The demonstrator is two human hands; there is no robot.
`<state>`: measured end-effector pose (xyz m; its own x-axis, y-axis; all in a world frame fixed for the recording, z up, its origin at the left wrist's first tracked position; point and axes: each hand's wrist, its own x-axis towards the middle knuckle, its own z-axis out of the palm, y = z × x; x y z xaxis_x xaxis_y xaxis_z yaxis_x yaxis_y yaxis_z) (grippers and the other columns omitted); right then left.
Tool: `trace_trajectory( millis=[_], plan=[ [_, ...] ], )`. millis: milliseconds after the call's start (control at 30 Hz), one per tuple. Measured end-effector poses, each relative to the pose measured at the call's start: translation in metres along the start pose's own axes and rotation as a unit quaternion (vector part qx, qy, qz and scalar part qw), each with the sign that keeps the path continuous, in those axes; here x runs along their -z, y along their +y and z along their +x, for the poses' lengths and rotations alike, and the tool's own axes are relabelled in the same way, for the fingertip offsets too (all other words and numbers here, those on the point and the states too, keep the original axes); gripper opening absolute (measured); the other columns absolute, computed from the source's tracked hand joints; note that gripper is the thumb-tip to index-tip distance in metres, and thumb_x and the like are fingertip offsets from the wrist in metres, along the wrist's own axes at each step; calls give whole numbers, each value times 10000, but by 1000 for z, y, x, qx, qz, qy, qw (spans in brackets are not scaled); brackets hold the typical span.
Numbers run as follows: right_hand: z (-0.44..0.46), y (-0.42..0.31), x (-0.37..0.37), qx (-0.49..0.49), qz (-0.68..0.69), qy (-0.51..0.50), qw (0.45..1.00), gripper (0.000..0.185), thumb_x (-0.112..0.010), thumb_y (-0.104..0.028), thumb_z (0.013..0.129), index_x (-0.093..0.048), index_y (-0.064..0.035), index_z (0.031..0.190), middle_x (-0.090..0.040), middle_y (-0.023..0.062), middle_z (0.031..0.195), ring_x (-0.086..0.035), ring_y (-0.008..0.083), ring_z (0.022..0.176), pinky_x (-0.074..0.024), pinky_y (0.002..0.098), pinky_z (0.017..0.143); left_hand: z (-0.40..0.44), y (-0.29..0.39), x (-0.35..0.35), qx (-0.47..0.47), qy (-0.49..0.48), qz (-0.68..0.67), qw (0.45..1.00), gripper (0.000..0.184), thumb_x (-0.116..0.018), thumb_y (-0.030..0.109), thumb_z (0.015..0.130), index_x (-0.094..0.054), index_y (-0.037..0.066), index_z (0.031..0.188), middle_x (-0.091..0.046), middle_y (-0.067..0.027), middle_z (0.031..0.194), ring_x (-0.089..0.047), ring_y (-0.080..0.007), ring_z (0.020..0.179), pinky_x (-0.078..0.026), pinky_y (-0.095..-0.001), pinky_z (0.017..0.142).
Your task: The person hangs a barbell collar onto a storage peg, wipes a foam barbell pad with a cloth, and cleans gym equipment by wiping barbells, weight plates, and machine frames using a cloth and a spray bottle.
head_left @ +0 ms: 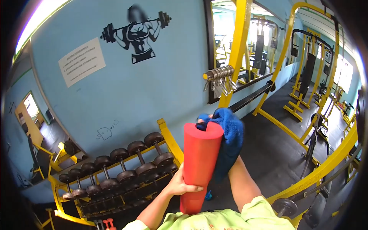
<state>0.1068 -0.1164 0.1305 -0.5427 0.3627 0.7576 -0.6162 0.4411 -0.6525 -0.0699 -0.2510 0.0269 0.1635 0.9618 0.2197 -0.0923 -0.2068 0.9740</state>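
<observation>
A red foam pad (201, 165) stands nearly upright in front of my chest, with a slit and dark hollow at its top end. My left hand (184, 184) is wrapped round its lower part, thumb across the front. At the top right of the pad, a blue cloth (230, 134) hangs down over its side. My right hand (211, 118) is mostly hidden behind the cloth and the pad's top edge; a few fingertips show, pressing the cloth at the rim.
A yellow rack (170, 142) of black dumbbells (119, 155) stands at the left by the blue wall. Spring clips (220, 76) hang on a yellow post ahead. Yellow machine frames (322, 172) stand at the right, above dark floor (268, 153).
</observation>
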Motion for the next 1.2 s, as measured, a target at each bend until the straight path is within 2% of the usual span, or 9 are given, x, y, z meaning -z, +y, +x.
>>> trace_trajectory(
  millis=[100, 167, 300, 467, 633, 800, 867, 933, 1200],
  plan=[
    [-52, 60, -47, -291, 323, 97, 895, 646, -661, -232, 823, -367, -39, 1365, -498, 164, 1281, -469, 253, 1208, -391, 360, 1001, 3, 0, 12, -43, 77, -3, 996, 923, -861, 169, 584, -364, 37, 1351, -502, -87, 1240, -472, -193, 1177, -374, -368, 1016],
    [-78, 57, -105, 0, -287, 239, 927, 664, -662, -235, 849, -345, 17, 1375, -418, 245, 1358, -458, 323, 1242, -350, 425, 1050, 9, -16, 28, -55, 147, 46, 987, 836, -824, 225, 660, -382, 50, 1348, -524, -116, 1231, -515, -206, 1147, -412, -356, 979],
    [-62, 61, -106, 75, -526, 182, 828, 698, -678, -96, 708, -397, 38, 1334, -325, 398, 1366, -347, 559, 1257, -225, 601, 1067, -7, -9, 20, 25, 190, 255, 948, 657, -801, 318, 673, -512, 48, 1197, -604, -187, 1122, -621, -317, 1030, -475, -383, 899],
    [-11, 45, -85, -61, -716, 94, 689, 397, -690, -289, 735, -646, -73, 1066, -534, 250, 1237, -365, 472, 1264, -212, 666, 1038, -15, 11, 9, 117, 178, 422, 881, 631, -820, 298, 583, -501, 31, 1058, -631, -198, 946, -619, -409, 917, -505, -441, 786],
    [-66, 78, -101, -4, -612, -72, 787, 324, -643, -387, 766, -674, -78, 857, -654, 208, 900, -571, 387, 1041, -320, 530, 1037, -35, -15, 27, 86, 156, 500, 848, 568, -791, 243, 600, -505, 41, 1047, -619, -168, 992, -611, -389, 917, -512, -466, 779],
    [-61, 81, -51, -315, -629, 18, 710, 332, -618, -382, 785, -654, -61, 708, -640, 201, 719, -611, 334, 806, -433, 464, 777, -62, -29, 30, 128, 107, 586, 793, 680, -820, 253, 582, -526, 67, 1165, -628, -141, 1048, -614, -348, 981, -505, -448, 810],
    [-77, 71, -83, -224, -676, -121, 691, 328, -612, -382, 800, -663, -58, 803, -654, 203, 887, -608, 346, 894, -427, 485, 847, -60, -28, 34, 123, 98, 591, 791, 680, -821, 253, 582, -527, 71, 1168, -620, -145, 1073, -607, -349, 1000, -504, -450, 816],
    [-96, 77, -109, -13, -639, -1, 769, 291, -656, -366, 762, -643, -79, 717, -652, 163, 904, -604, 337, 963, -411, 474, 930, -58, -33, 38, 108, 75, 583, 802, 677, -818, 250, 579, -528, 75, 1166, -624, -146, 1051, -607, -357, 999, -502, -457, 820],
    [-136, 83, 2, -493, -477, 60, 725, 290, -570, -356, 813, -703, -98, 824, -674, 166, 888, -638, 380, 835, -509, 476, 736, -53, -16, 37, 195, -37, 563, 802, 595, -801, 219, 608, -522, 65, 1110, -635, -198, 1088, -599, -366, 1068, -502, -440, 879]
  ],
)
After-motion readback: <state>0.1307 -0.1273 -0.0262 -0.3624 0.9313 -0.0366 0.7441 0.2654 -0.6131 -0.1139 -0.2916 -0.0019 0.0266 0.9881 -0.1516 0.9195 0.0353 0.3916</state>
